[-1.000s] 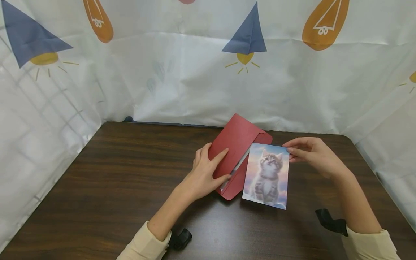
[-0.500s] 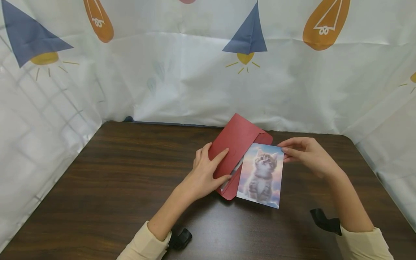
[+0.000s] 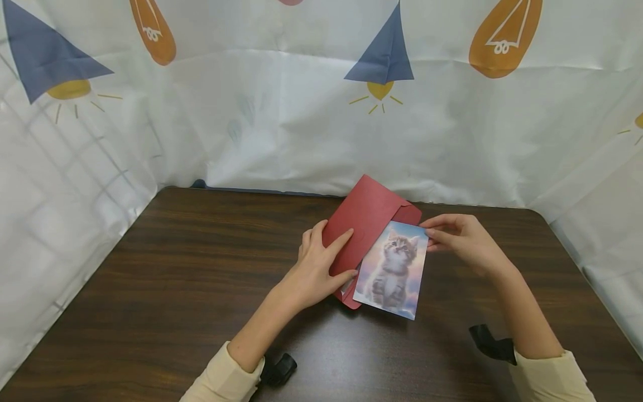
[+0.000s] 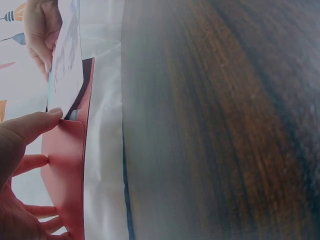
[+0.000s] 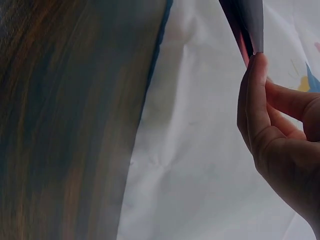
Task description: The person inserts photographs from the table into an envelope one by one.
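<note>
A red envelope (image 3: 364, 215) lies slanted with its opening toward the right, at the far middle of the table. My left hand (image 3: 318, 265) holds it, thumb at the edge of the opening and the other fingers spread over its face and left side. A card with a kitten picture (image 3: 392, 273) overlaps the envelope's opening side. My right hand (image 3: 464, 243) pinches the card at its upper right corner. In the left wrist view, the card's near edge (image 4: 70, 85) stands close to the left thumb. Something pale inside the envelope shows only in part.
The dark wooden table (image 3: 176, 290) ends at a white curtain (image 3: 301, 123) printed with lamps and bulbs, just behind the envelope. Black wrist mounts (image 3: 278, 368) sit by both cream sleeves.
My right hand has carried the card leftward, so it covers more of the envelope's opening and its lower left corner comes near my left thumb. The left hand and envelope stay put.
</note>
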